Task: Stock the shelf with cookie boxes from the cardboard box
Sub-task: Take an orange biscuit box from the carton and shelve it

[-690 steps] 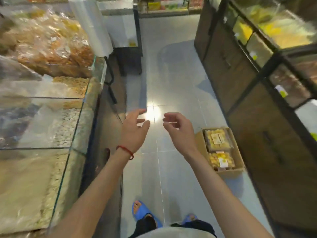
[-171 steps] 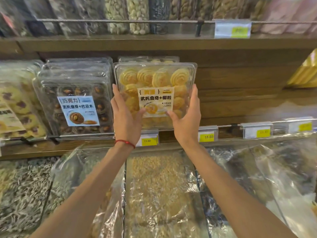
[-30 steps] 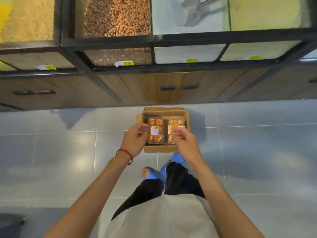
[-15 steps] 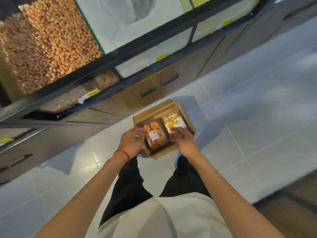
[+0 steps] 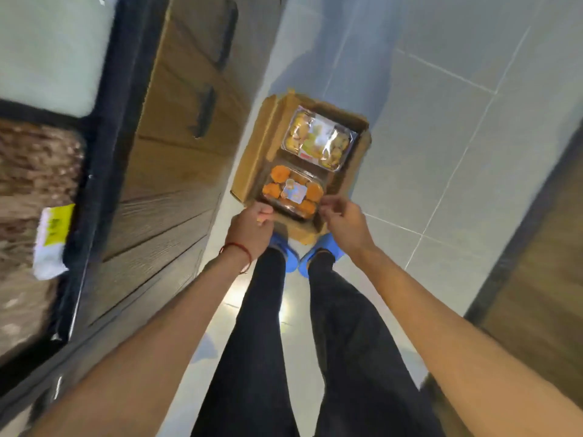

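Our left hand (image 5: 252, 223) and right hand (image 5: 344, 219) pinch the orange box (image 5: 291, 192) by its near corners. It lies at 12 o'clock, long axis 10-to-4, equally near both hands.

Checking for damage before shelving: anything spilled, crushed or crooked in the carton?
Nothing stands out. The orange cookie box and yellow cookie box sit side by side in the cardboard box; both look intact, no loose cookies.

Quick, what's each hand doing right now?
Left hand: curled round the left end of the orange cookie box.
Right hand: pinching the same box's right end.
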Motion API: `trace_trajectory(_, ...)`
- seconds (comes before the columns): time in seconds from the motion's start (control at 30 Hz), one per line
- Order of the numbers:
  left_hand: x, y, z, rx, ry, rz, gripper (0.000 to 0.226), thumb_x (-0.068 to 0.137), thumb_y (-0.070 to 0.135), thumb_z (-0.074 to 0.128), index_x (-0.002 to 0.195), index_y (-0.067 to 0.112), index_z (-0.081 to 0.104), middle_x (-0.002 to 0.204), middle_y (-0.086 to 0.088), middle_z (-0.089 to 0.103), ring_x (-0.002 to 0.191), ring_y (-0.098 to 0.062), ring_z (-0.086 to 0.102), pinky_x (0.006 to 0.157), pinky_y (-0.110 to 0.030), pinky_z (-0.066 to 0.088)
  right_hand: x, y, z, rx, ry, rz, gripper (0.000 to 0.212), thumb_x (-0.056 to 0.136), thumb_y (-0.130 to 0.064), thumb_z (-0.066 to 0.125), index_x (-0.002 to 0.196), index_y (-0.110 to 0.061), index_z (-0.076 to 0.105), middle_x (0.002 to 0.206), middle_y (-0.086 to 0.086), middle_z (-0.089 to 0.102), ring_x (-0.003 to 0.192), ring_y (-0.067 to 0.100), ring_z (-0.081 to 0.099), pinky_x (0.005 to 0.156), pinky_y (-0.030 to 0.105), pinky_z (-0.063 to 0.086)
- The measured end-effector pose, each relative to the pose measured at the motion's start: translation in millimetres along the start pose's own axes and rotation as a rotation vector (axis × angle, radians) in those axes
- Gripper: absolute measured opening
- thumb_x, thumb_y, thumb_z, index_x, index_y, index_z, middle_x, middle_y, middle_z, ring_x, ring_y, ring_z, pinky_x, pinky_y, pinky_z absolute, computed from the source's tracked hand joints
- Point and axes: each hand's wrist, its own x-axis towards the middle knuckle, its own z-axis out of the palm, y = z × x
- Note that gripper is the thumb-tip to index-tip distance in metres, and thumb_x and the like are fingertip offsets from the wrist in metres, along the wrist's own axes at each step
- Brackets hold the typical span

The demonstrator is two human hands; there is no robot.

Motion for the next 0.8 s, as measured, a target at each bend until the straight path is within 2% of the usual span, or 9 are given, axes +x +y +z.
trace_trajectory(0.07, 28, -13, 19, 0.025, -0.018, -0.011, 0.026, 0.091, 0.008, 0.055, 0.114, 0.012, 0.066, 0.112, -0.006, 0.069, 0.098, -0.023, 0.067, 0.089, -0.030, 0.052, 22, 31, 15, 0.053, 0.013, 0.044, 0.029, 0.094, -0.016, 0.061, 0.123, -0.013, 0.066, 0.106, 0.007, 0.072, 0.095, 0.020, 0.066, 0.088, 0.037, 0.055)
trace_trajectory(0.17, 77, -32, 49, 0.071, -0.033, -0.009, 0.033, 0.092, 0.005, 0.053, 0.123, 0.010, 0.063, 0.117, -0.008, 0.067, 0.094, -0.017, 0.061, 0.083, -0.021, 0.045, 63, 72, 36, 0.139, 0.013, 0.107, 0.037, 0.095, -0.013, 0.064, 0.131, -0.010, 0.059, 0.109, 0.005, 0.066, 0.097, 0.016, 0.061, 0.075, 0.011, 0.048)
trace_trajectory(0.23, 115, -46, 68, 0.089, -0.049, 0.003, 0.037, 0.091, 0.002, 0.054, 0.127, 0.008, 0.059, 0.121, -0.009, 0.065, 0.099, -0.018, 0.060, 0.086, -0.021, 0.043, 94, 97, 51, 0.172, 0.030, 0.109, 0.040, 0.093, -0.014, 0.066, 0.132, -0.009, 0.056, 0.112, 0.002, 0.063, 0.101, 0.015, 0.059, 0.071, 0.006, 0.044)
trace_trajectory(0.4, 216, -86, 108, 0.236, -0.009, 0.087, 0.048, 0.090, 0.021, 0.063, 0.136, 0.015, 0.050, 0.135, -0.005, 0.052, 0.121, -0.020, 0.053, 0.101, -0.028, 0.043, 180, 155, 100, 0.237, 0.088, 0.101, 0.048, 0.092, -0.024, 0.067, 0.137, -0.019, 0.051, 0.118, -0.008, 0.060, 0.112, 0.015, 0.058, 0.099, 0.027, 0.046)
trace_trajectory(0.5, 272, -111, 128, 0.260, 0.035, 0.093, 0.067, 0.090, 0.030, 0.066, 0.147, 0.016, 0.035, 0.149, -0.005, 0.037, 0.136, -0.021, 0.039, 0.108, -0.026, 0.033, 225, 185, 131, 0.282, 0.149, 0.138, 0.066, 0.091, -0.034, 0.070, 0.148, -0.020, 0.039, 0.139, -0.004, 0.054, 0.125, 0.013, 0.052, 0.101, 0.011, 0.039)
trace_trajectory(0.53, 290, -120, 133, 0.257, 0.046, 0.083, 0.077, 0.089, 0.037, 0.066, 0.153, 0.017, 0.026, 0.155, -0.004, 0.032, 0.141, -0.022, 0.034, 0.114, -0.031, 0.030, 239, 193, 141, 0.312, 0.175, 0.147, 0.079, 0.089, -0.040, 0.071, 0.154, -0.019, 0.031, 0.149, 0.000, 0.048, 0.134, 0.016, 0.047, 0.112, 0.015, 0.034)
trace_trajectory(0.6, 320, -139, 143, 0.236, 0.037, 0.039, 0.093, 0.087, 0.051, 0.065, 0.157, 0.021, 0.013, 0.161, -0.002, 0.024, 0.147, -0.024, 0.026, 0.120, -0.041, 0.026, 265, 211, 158, 0.376, 0.189, 0.203, 0.099, 0.088, -0.045, 0.071, 0.161, -0.017, 0.011, 0.163, 0.004, 0.031, 0.149, 0.023, 0.032, 0.125, 0.039, 0.026)
trace_trajectory(0.67, 343, -152, 149, 0.167, 0.006, 0.002, 0.097, 0.085, 0.057, 0.066, 0.157, 0.026, 0.009, 0.161, -0.001, 0.027, 0.145, -0.023, 0.030, 0.118, -0.040, 0.028, 284, 223, 171, 0.424, 0.200, 0.241, 0.106, 0.086, -0.047, 0.072, 0.162, -0.022, 0.002, 0.165, 0.004, 0.028, 0.150, 0.025, 0.031, 0.123, 0.046, 0.028)
trace_trajectory(0.8, 360, -158, 150, 0.106, 0.020, 0.027, 0.086, 0.077, 0.061, 0.069, 0.148, 0.037, 0.026, 0.141, 0.001, 0.050, 0.127, -0.022, 0.050, 0.108, -0.037, 0.040, 296, 233, 181, 0.447, 0.280, 0.205, 0.100, 0.078, -0.048, 0.075, 0.157, -0.026, 0.018, 0.154, 0.004, 0.039, 0.138, 0.023, 0.045, 0.116, 0.047, 0.041)
